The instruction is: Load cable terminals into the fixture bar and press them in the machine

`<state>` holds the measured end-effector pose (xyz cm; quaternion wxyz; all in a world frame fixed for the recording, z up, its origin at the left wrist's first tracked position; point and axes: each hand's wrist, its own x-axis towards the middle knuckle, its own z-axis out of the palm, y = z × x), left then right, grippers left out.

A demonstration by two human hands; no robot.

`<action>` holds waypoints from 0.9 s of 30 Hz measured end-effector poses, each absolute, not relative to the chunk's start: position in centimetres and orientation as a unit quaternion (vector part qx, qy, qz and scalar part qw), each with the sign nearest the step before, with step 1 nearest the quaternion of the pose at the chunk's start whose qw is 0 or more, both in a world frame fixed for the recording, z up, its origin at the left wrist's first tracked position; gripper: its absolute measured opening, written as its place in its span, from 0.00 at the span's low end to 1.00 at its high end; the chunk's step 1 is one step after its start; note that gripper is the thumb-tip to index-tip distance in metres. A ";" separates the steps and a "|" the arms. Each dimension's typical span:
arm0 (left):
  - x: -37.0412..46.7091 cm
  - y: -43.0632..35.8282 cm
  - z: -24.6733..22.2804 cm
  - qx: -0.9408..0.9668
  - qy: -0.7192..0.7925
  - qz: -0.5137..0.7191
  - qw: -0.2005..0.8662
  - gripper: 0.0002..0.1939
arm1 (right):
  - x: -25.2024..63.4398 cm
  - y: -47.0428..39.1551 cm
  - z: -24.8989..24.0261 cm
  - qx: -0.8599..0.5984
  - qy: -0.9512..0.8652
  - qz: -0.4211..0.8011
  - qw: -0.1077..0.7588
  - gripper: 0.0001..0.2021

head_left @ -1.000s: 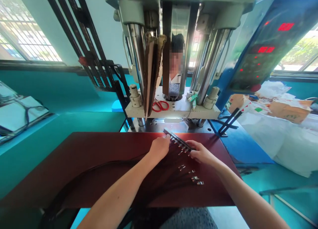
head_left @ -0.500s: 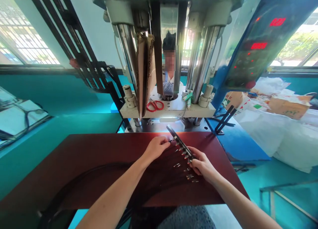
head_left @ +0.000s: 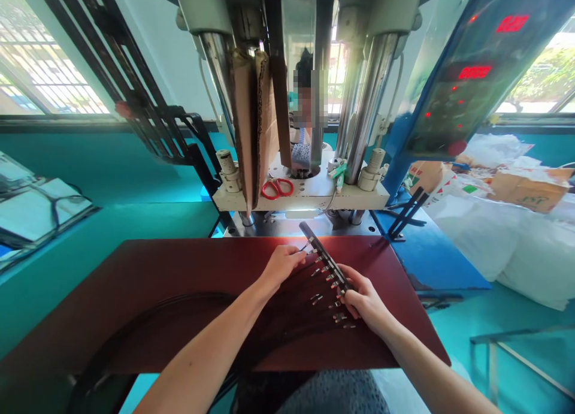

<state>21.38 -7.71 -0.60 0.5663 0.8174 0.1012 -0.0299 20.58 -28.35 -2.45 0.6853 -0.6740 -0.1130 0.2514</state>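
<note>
Turned steeper than before, the bar (head_left: 327,261) is pinched by the right hand (head_left: 363,294), its far end exposed beside the cable (head_left: 308,245) pinched by the left hand (head_left: 283,266).

Left of our bare left hand (head_left: 283,266), we have passing room above the flat, dark red-brown desk (head_left: 153,264), over the curved black cables (head_left: 179,299). Straight ahead, the off-white metal press plate (head_left: 309,202) blocks us; rightward, the slim black bar (head_left: 324,255) obstructs.
</note>
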 end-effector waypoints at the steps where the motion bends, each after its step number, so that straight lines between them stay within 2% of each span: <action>1: 21.4 -7.8 -0.7 0.816 0.103 -0.027 0.569 0.18 | 20.6 -28.4 -2.5 -0.674 -0.113 0.252 0.685 0.30; 9: 21.3 -8.5 -1.1 0.808 0.111 -0.025 0.578 0.18 | 20.5 -28.4 -2.6 -0.706 -0.127 0.239 0.655 0.30; 13: 21.4 -8.5 -1.2 0.847 0.077 0.005 0.525 0.17 | 20.3 -28.3 -2.6 -0.732 -0.146 0.246 0.618 0.30; 16: 21.4 -7.8 -0.7 0.874 0.033 -0.009 0.484 0.17 | 20.4 -28.3 -2.7 -0.718 -0.152 0.258 0.628 0.29; 20: 21.0 -6.2 -0.2 0.860 0.025 0.016 0.509 0.20 | 20.8 -28.5 -3.0 -0.698 -0.127 0.244 0.661 0.30; 27: 20.3 -5.6 -1.2 0.831 0.095 -0.072 0.543 0.12 | 20.8 -28.8 -3.1 -0.685 -0.127 0.250 0.672 0.30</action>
